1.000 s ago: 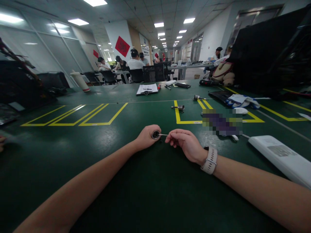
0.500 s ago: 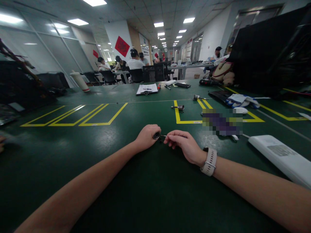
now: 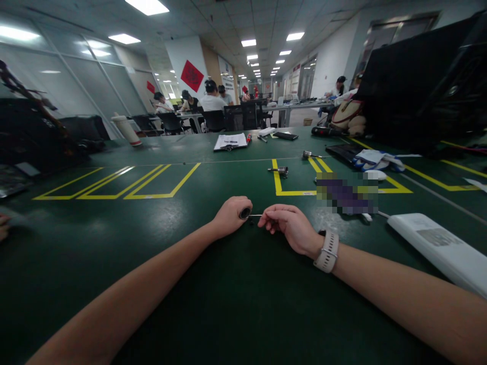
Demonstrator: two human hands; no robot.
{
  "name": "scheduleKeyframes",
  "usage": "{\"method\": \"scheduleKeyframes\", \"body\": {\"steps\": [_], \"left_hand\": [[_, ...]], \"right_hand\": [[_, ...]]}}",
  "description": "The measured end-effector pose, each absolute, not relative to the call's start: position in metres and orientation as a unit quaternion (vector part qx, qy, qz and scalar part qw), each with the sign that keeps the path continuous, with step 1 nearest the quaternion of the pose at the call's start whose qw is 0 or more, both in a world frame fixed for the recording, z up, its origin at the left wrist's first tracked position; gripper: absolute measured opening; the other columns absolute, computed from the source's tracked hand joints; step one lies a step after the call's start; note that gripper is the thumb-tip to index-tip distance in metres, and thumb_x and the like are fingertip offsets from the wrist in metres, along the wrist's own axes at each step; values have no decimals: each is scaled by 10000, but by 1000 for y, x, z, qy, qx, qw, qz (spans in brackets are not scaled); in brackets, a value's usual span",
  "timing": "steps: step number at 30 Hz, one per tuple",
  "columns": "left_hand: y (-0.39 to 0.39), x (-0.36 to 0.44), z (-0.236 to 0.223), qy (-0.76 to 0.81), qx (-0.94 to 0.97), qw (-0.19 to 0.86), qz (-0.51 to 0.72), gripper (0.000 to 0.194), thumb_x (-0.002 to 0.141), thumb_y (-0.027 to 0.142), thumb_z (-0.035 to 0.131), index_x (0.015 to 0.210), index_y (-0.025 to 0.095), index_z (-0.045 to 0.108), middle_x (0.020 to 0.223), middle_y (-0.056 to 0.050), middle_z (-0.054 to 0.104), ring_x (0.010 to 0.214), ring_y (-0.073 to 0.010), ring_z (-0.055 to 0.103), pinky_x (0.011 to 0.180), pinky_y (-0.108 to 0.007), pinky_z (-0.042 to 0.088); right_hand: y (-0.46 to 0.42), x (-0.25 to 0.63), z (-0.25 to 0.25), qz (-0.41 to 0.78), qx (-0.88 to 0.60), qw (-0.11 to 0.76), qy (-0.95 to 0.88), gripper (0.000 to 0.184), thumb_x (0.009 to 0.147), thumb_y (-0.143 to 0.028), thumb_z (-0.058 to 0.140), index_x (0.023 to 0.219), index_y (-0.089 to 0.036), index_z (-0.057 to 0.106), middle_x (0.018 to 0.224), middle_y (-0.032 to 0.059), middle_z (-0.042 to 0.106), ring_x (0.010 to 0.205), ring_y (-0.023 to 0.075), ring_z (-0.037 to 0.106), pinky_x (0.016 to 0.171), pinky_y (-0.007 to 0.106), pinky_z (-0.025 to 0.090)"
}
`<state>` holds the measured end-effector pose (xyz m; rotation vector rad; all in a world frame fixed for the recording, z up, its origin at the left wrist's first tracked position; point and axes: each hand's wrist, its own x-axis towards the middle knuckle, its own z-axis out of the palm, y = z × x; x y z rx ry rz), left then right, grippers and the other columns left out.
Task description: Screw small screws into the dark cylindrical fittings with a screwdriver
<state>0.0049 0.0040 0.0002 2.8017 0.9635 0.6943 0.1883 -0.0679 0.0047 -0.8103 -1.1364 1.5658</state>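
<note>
My left hand [image 3: 231, 215] is wrapped round a small round metal hole saw [image 3: 245, 213], its dark open end facing me. My right hand [image 3: 289, 227] is closed in a pinch on a thin metal rod [image 3: 254, 216]. The rod points left and its tip meets the hole saw's rim; whether it enters is hidden. Just under the rod lies a tiny dark piece [image 3: 251, 222] that I cannot make out. Beyond my hands, a second hole saw [image 3: 280, 171] with a shank lies on its side by the yellow tape, and another hole saw [image 3: 309, 154] lies behind it.
A white power strip [image 3: 437, 243] lies right of my right arm. A blurred purple item [image 3: 346, 195], gloves [image 3: 376, 158], a clipboard [image 3: 230, 141] and a phone [image 3: 286, 136] lie across the green table [image 3: 243, 314]. Another person's hand [image 3: 3, 226] shows at the left edge.
My right hand has shifted very slightly right, and more of the rod shows between my hands. My left hand keeps its grip on the hole saw.
</note>
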Motion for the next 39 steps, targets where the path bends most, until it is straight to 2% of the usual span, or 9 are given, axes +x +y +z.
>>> {"method": "scheduleKeyframes", "body": {"steps": [12, 19, 22, 24, 27, 30, 34, 37, 39], "left_hand": [[7, 4, -3, 407, 881, 35, 239, 77, 714, 119, 492, 657, 170, 487, 656, 7, 494, 626, -136, 470, 583, -256, 350], [10, 1, -4, 514, 773, 89, 362, 165, 715, 266, 589, 651, 176, 466, 618, 40, 467, 583, -118, 449, 555, -241, 343], [15, -1, -7, 545, 717, 83, 426, 247, 661, 321, 663, 722, 177, 472, 665, 41, 473, 614, -120, 456, 581, -244, 364], [18, -2, -9, 557, 689, 88, 454, 270, 680, 347, 654, 798, 177, 480, 715, 30, 493, 655, -129, 474, 613, -254, 382], [22, -3, -12, 568, 664, 85, 479, 222, 751, 341, 590, 859, 175, 488, 777, 3, 509, 724, -147, 494, 674, -279, 406], [24, -4, -13, 570, 662, 46, 484, 217, 758, 349, 591, 860, 174, 515, 832, -27, 517, 795, -173, 499, 736, -309, 411], [24, -8, -11, 575, 650, -6, 496, 254, 722, 387, 633, 861, 183, 573, 848, -55, 547, 881, -224, 500, 817, -362, 392], [26, -12, -8, 574, 628, -16, 525, 275, 691, 382, 664, 879, 193, 597, 863, -58, 575, 897, -237, 504, 839, -381, 381], [26, -12, -3, 556, 614, 14, 560, 265, 678, 353, 674, 875, 194, 597, 860, -44, 584, 878, -221, 515, 814, -356, 396]], "right_hand": [[-70, 188, 0, 623, -344, 539, -451, 115, 726, -183, 543, 646, -145, 617, 592, 14, 623, 525, 105, 503, 511, 234, 360], [-70, 188, -1, 524, -399, 548, -515, 129, 789, -263, 534, 758, -165, 613, 766, 17, 618, 691, 130, 540, 639, 279, 431], [-71, 188, -1, 445, -455, 488, -598, 127, 784, -262, 554, 871, -187, 610, 928, 29, 611, 857, 165, 558, 775, 342, 440], [-71, 186, -1, 402, -476, 436, -649, 147, 797, -230, 534, 932, -202, 587, 1008, 32, 595, 943, 177, 550, 841, 369, 427], [-68, 178, -1, 344, -495, 380, -701, 153, 834, -179, 465, 972, -197, 528, 1046, 53, 581, 987, 185, 548, 874, 389, 424], [-61, 164, -3, 289, -501, 318, -751, 155, 856, -165, 428, 1003, -184, 472, 1065, 92, 568, 988, 206, 555, 864, 423, 438], [-60, 145, -1, 269, -458, 283, -799, 130, 850, -150, 452, 969, -192, 484, 1024, 75, 586, 976, 207, 568, 938, 473, 392], [-79, 142, 4, 267, -394, 258, -841, 134, 838, -155, 494, 961, -206, 509, 1024, 47, 608, 970, 179, 588, 994, 435, 374], [-99, 148, 8, 236, -313, 222, -893, 167, 846, -116, 463, 993, -180, 512, 1123, 89, 594, 1118, 181, 530, 1055, 418, 316]]}}
